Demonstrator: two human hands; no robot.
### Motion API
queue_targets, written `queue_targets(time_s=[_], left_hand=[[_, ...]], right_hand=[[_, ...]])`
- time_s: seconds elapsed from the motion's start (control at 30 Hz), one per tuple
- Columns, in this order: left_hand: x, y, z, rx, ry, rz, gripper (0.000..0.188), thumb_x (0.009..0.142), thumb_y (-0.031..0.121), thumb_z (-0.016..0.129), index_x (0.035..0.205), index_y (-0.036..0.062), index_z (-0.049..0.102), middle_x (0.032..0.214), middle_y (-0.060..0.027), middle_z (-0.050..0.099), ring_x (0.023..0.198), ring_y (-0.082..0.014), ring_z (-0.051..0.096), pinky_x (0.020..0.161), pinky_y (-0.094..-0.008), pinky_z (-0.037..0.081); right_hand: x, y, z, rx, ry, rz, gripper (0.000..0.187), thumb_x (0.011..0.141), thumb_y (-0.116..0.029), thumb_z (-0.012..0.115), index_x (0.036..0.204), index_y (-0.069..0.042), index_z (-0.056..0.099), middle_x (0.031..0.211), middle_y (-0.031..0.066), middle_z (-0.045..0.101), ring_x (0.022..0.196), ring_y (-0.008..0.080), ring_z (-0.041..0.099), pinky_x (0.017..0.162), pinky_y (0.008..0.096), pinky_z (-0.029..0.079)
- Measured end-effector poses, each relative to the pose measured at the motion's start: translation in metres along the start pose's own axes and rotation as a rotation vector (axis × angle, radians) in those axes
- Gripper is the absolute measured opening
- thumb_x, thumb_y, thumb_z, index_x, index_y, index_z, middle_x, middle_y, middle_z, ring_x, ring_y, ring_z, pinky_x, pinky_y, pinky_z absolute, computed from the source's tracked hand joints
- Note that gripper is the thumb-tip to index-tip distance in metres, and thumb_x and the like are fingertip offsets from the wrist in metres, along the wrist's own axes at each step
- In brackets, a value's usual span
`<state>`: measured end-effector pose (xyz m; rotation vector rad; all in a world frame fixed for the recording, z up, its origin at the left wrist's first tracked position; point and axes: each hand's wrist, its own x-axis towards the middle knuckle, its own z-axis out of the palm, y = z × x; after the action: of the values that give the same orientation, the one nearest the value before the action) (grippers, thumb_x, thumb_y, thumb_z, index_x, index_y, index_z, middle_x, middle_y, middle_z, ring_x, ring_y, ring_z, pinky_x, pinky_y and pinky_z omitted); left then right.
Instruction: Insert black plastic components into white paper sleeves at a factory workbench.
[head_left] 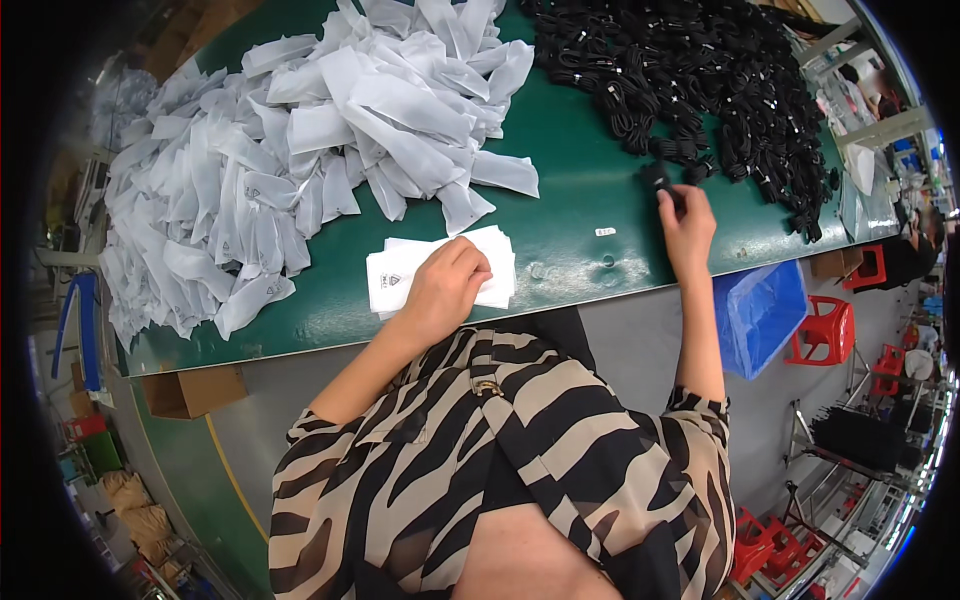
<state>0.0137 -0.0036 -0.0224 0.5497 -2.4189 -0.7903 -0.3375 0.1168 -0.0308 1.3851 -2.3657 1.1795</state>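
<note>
A stack of flat white bags (395, 285) with small dark print lies at the near edge of the green table. On top of it rests my left hand (447, 282), its fingers curled together against the uppermost bag; the fingertips are partly hidden. To the right, over the table, my right hand (689, 228) pinches a bundled black cable (655, 178) between thumb and fingers. Just beyond that hand spreads a large heap of similar black cable bundles (690, 80). A big pile of filled whitish bags (400, 110) covers the table's left and far middle.
The green table (570, 235) carries a small white label (605, 232) between my hands. Below its right edge stands a bin lined with blue plastic (760, 310), with a red stool (828, 332) beside it. A cardboard box (195, 391) sits under the left edge.
</note>
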Motion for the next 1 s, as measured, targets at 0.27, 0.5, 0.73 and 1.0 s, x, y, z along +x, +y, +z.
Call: queue_targets(time_s=[0.27, 0.5, 0.73, 1.0], left_hand=[[-0.002, 0.008, -0.004, -0.274, 0.034, -0.216, 0.005, 0.088, -0.004, 0.064, 0.09, -0.0026, 0.06, 0.089, -0.0086, 0.06, 0.072, -0.017, 0.056, 0.066, -0.0277, 0.047], [0.003, 0.011, -0.008, -0.362, 0.102, -0.151, 0.006, 0.088, -0.006, 0.064, 0.091, -0.0029, 0.061, 0.093, -0.0094, 0.063, 0.076, -0.0177, 0.058, 0.068, -0.0276, 0.048], [0.007, 0.016, -0.016, -0.388, 0.045, -0.019, 0.008, 0.085, -0.008, 0.065, 0.09, -0.0024, 0.063, 0.096, -0.0108, 0.063, 0.084, -0.0206, 0.062, 0.074, -0.0297, 0.051], [0.008, 0.016, -0.017, -0.34, 0.032, 0.071, 0.012, 0.083, -0.009, 0.065, 0.091, -0.0016, 0.063, 0.096, -0.0115, 0.063, 0.086, -0.0242, 0.063, 0.075, -0.0323, 0.052]], right_hand=[[-0.064, -0.113, 0.003, 0.735, -0.581, 0.185, 0.017, 0.091, -0.008, 0.07, 0.105, 0.001, 0.068, 0.083, 0.0024, 0.061, 0.068, 0.0077, 0.056, 0.059, 0.0233, 0.046], [-0.058, -0.122, 0.004, 0.744, -0.91, 0.262, 0.017, 0.097, -0.014, 0.063, 0.102, 0.002, 0.068, 0.082, 0.0, 0.061, 0.061, 0.0059, 0.055, 0.057, 0.0217, 0.046], [-0.055, -0.119, 0.006, 1.002, -1.136, 0.861, 0.036, 0.101, -0.029, 0.06, 0.097, 0.006, 0.064, 0.076, 0.0108, 0.067, 0.052, 0.0091, 0.056, 0.044, 0.0229, 0.043], [-0.072, -0.127, 0.003, 1.161, -1.124, 1.172, 0.04, 0.102, -0.033, 0.059, 0.093, 0.006, 0.061, 0.076, 0.0132, 0.067, 0.05, 0.012, 0.056, 0.041, 0.0234, 0.042]])
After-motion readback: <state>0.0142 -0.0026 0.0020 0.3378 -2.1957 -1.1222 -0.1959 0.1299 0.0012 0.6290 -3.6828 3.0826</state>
